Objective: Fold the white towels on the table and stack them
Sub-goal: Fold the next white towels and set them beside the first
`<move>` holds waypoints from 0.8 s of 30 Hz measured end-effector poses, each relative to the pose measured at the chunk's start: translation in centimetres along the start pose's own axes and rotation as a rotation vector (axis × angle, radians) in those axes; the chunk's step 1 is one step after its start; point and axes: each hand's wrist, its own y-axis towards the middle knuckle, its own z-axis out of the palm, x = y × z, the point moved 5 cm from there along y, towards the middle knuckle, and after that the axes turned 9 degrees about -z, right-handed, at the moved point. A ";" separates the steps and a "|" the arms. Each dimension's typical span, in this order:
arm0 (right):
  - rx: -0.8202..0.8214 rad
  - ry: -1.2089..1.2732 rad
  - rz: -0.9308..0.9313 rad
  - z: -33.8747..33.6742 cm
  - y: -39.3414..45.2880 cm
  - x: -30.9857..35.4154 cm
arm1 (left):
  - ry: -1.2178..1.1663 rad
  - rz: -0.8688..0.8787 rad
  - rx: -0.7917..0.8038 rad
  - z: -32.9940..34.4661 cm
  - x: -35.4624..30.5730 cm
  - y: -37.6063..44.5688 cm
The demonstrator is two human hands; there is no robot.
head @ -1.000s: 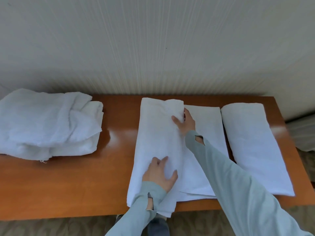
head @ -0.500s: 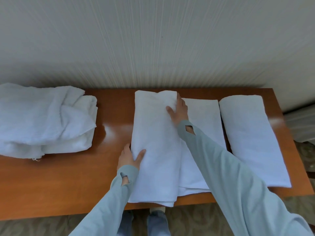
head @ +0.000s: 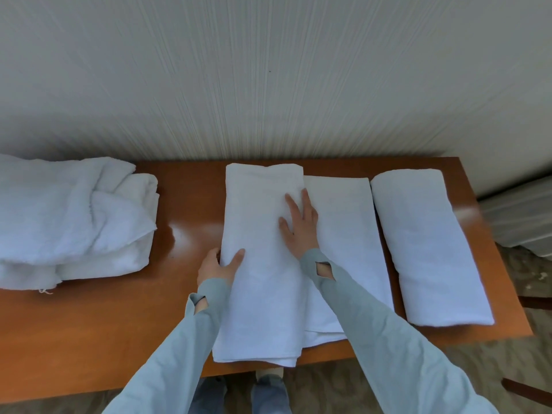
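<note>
Centre towel: lies lengthwise at mid-table, partly folded; its L portion is doubled over, its R portion still flat in a single lower layer, near end overhanging the table's front edge.

L hand: grips the folded towel's L edge, thumb on top, fingers tucked under the edge.

R hand: flat, fingers straight and spread, pressing down on the fold's R edge; holds nothing.

Folded towel: lies just R of the centre towel, w/ a narrow gap.

Unfolded pile: rumpled, at the table's L end, well apart.
</note>
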 end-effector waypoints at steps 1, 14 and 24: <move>-0.036 0.051 0.042 -0.4 -0.5 0.1 | 0.007 -0.019 0.006 0.1 -0.2 0.3; 0.683 0.778 0.563 -0.7 -9.2 -1.2 | 0.248 0.106 -0.067 -0.6 0.0 1.0; 0.552 0.491 0.402 -0.5 -12.8 -1.4 | 0.299 0.144 -0.055 0.1 0.3 -0.3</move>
